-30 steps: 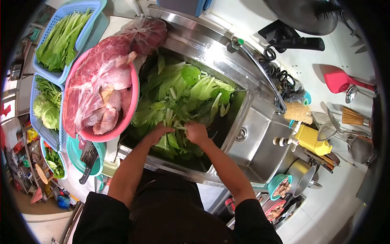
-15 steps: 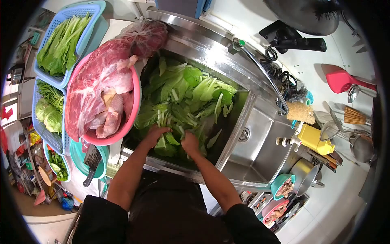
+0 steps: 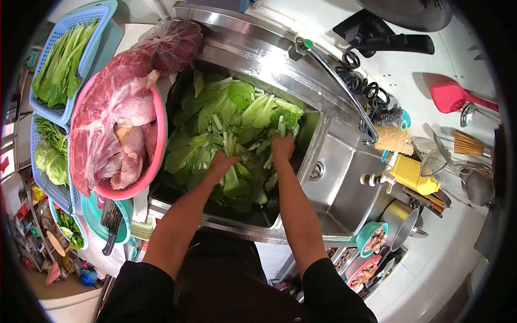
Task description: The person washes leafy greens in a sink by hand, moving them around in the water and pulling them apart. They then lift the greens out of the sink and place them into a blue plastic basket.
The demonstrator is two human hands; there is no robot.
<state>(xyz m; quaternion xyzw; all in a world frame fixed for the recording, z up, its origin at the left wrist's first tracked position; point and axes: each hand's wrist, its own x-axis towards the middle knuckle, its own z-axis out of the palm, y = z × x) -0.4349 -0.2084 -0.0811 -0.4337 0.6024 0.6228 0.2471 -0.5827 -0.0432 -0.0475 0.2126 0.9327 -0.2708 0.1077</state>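
Note:
Leafy greens [image 3: 202, 116] with pale stems fill the large left basin of the steel sink [image 3: 323, 126]. Among them, toward the basin's front, my left hand [image 3: 222, 164] has its fingers wrapped round some pale stems. My right hand [image 3: 283, 148] is closed on a bunch of greens near the basin's right side, its fingertips partly hidden by leaves. The two hands are apart, and both reach down into the basin.
Left of the sink, a pink basin [image 3: 161, 134] holds raw meat. A cleaver [image 3: 111, 223] lies across a teal bowl [image 3: 91, 215]. Blue baskets [image 3: 69, 110] of vegetables stand further left. A faucet [image 3: 339, 86] arches over the steel sink's smaller right basin.
My right hand has moved right and up, away from my left hand. The view has shifted, and the sink and pink basin appear further left. Some greens have been spread apart.

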